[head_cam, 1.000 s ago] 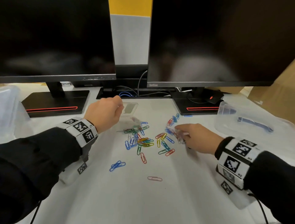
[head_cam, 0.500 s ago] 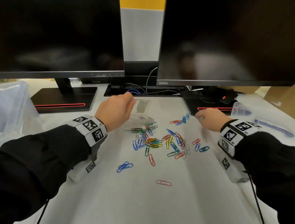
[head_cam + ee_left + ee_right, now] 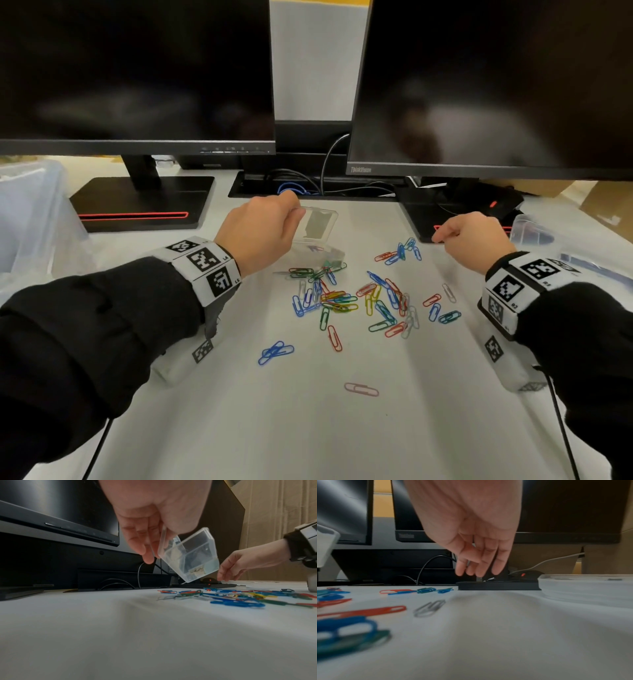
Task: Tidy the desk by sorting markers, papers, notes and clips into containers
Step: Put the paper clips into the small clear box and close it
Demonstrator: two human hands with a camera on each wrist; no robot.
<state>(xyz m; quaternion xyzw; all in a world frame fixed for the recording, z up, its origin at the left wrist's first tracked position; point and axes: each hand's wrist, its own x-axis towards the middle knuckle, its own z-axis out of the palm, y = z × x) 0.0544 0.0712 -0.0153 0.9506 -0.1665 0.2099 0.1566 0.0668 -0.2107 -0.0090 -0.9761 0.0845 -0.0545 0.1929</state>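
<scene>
Many coloured paper clips (image 3: 346, 301) lie scattered across the middle of the white desk (image 3: 342, 428). My left hand (image 3: 270, 226) grips a small clear plastic box (image 3: 320, 224) by its edge, tilted just above the far side of the pile. The left wrist view shows that box (image 3: 190, 555) slanting mouth-up, with the clips (image 3: 240, 597) low to the right. My right hand (image 3: 457, 234) hovers beside the right monitor's base, past the clips. Its fingers (image 3: 481, 566) hang down relaxed and hold nothing. A red clip (image 3: 368, 612) and a grey clip (image 3: 429, 607) lie near it.
Two dark monitors (image 3: 137, 68) (image 3: 496, 78) stand at the back on black bases (image 3: 144, 202), with a cable slot (image 3: 308, 188) between them. A clear bin (image 3: 27, 212) sits far left, a clear tub (image 3: 534, 233) far right, cardboard (image 3: 603, 202) behind it.
My right hand has left the clip pile and moved back and right toward the monitor base. The left hand still holds the clear box in about the same place.
</scene>
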